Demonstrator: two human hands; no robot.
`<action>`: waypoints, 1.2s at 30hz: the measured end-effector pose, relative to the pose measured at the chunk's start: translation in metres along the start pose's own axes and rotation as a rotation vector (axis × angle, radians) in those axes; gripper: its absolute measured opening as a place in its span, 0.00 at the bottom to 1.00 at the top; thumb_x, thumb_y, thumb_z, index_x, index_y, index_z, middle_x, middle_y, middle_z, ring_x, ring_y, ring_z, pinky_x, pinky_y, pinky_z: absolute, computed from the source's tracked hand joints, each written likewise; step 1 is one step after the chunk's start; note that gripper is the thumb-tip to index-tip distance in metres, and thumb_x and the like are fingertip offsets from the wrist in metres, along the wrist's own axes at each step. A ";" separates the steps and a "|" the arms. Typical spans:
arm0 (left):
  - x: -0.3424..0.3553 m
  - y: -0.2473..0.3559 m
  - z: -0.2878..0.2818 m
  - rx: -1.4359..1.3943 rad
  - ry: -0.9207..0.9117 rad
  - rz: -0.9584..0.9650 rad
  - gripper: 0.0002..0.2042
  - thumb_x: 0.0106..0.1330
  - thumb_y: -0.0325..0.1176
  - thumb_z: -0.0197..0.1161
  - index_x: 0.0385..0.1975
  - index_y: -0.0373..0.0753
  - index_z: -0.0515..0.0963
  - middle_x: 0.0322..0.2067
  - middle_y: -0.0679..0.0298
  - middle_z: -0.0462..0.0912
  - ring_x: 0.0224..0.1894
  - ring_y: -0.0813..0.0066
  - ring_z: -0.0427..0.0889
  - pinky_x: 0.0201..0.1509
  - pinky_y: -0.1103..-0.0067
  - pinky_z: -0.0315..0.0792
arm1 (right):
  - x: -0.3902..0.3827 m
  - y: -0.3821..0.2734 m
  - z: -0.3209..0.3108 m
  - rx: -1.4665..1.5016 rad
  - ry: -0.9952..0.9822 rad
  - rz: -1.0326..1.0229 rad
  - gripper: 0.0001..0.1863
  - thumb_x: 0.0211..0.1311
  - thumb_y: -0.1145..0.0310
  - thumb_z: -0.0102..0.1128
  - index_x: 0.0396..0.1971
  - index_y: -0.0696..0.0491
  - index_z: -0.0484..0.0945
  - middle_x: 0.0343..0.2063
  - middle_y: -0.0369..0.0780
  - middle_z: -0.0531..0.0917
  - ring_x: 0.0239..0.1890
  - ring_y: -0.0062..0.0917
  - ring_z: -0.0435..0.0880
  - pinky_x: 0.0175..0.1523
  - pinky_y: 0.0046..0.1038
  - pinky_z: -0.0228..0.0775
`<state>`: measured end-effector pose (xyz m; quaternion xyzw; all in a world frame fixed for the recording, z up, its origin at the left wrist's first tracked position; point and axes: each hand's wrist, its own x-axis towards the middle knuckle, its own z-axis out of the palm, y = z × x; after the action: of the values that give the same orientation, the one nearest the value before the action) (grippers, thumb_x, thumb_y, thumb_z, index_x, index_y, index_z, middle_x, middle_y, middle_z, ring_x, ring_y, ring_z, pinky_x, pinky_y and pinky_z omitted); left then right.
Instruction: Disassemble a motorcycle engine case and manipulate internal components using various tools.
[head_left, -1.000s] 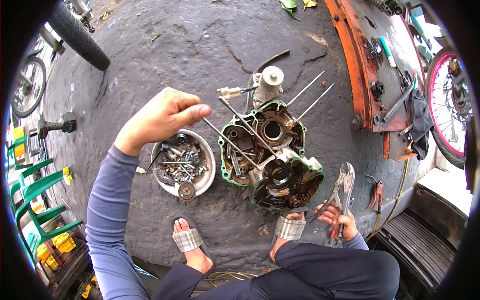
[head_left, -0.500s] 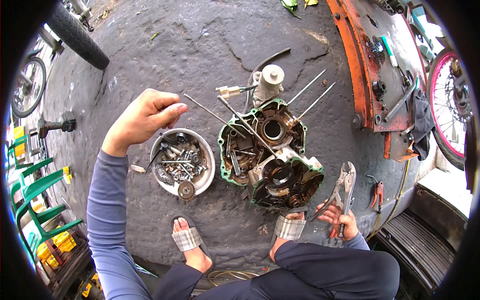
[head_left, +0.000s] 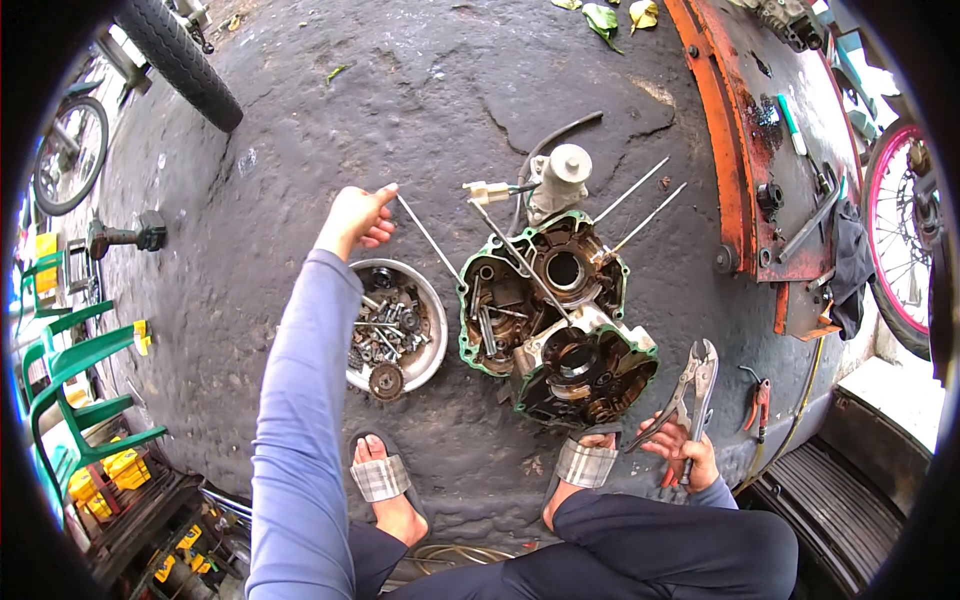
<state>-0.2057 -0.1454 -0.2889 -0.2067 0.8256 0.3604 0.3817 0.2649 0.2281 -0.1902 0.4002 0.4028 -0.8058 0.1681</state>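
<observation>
My left hand [head_left: 362,218] is reaching out above the metal bowl [head_left: 436,345], its thumb and forefinger pinched at the upper end of a long thin stud [head_left: 428,238]. That stud slants down to the opened engine crankcase [head_left: 478,352], which has green sealant along its edges and lies between my feet and a silvery cylindrical motor [head_left: 560,180]. Locking pliers [head_left: 690,400], jaws pointing away from me, rest in my right hand [head_left: 700,462], whose fingers wrap the handles. Something red shows under them. Bolts, small parts and a toothed gear [head_left: 386,381] fill the bowl, partly hidden by my left sleeve.
Red-handled pliers [head_left: 760,405] lie right of my right hand. An orange metal stand [head_left: 712,150] with tools on it is at the far right. A hammer-like tool [head_left: 125,234], green chairs [head_left: 90,350] and a tyre [head_left: 185,65] are on the left.
My left hand has moved right and turned, its fingertips coming to the stud's end. The whole view has shifted slightly. My right hand still holds the locking pliers.
</observation>
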 end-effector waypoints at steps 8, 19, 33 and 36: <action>-0.020 -0.014 -0.003 -0.397 -0.131 0.357 0.12 0.71 0.38 0.57 0.31 0.36 0.78 0.23 0.64 0.81 0.20 0.81 0.78 0.24 0.83 0.73 | 0.001 -0.008 0.012 -0.048 -0.024 0.005 0.40 0.37 0.76 0.48 0.61 0.65 0.63 0.54 0.54 0.76 0.59 0.47 0.76 0.62 0.42 0.69; -0.103 -0.063 -0.023 0.613 0.404 0.472 0.14 0.63 0.41 0.64 0.33 0.34 0.83 0.28 0.52 0.85 0.33 0.60 0.86 0.38 0.68 0.77 | -0.019 -0.103 0.139 -0.059 -0.449 0.434 0.46 0.36 0.75 0.54 0.66 0.59 0.59 0.57 0.50 0.74 0.61 0.42 0.75 0.68 0.40 0.63; -0.128 0.023 0.059 -0.870 -0.580 0.766 0.12 0.73 0.32 0.57 0.50 0.34 0.78 0.42 0.59 0.84 0.44 0.72 0.82 0.47 0.75 0.77 | 0.076 0.072 0.276 0.223 -0.364 -0.103 0.45 0.38 0.73 0.55 0.65 0.58 0.57 0.55 0.45 0.74 0.61 0.37 0.74 0.69 0.37 0.60; -0.127 0.024 0.060 -0.939 -0.631 0.775 0.12 0.72 0.32 0.58 0.50 0.33 0.78 0.43 0.57 0.84 0.45 0.69 0.83 0.49 0.74 0.78 | 0.083 0.088 0.292 0.258 -0.244 -0.241 0.44 0.38 0.74 0.52 0.65 0.58 0.57 0.55 0.45 0.73 0.62 0.36 0.73 0.68 0.35 0.58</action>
<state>-0.1127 -0.0762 -0.2066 0.0747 0.4456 0.8338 0.3174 0.1169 -0.0512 -0.1964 0.2670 0.3179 -0.9074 0.0656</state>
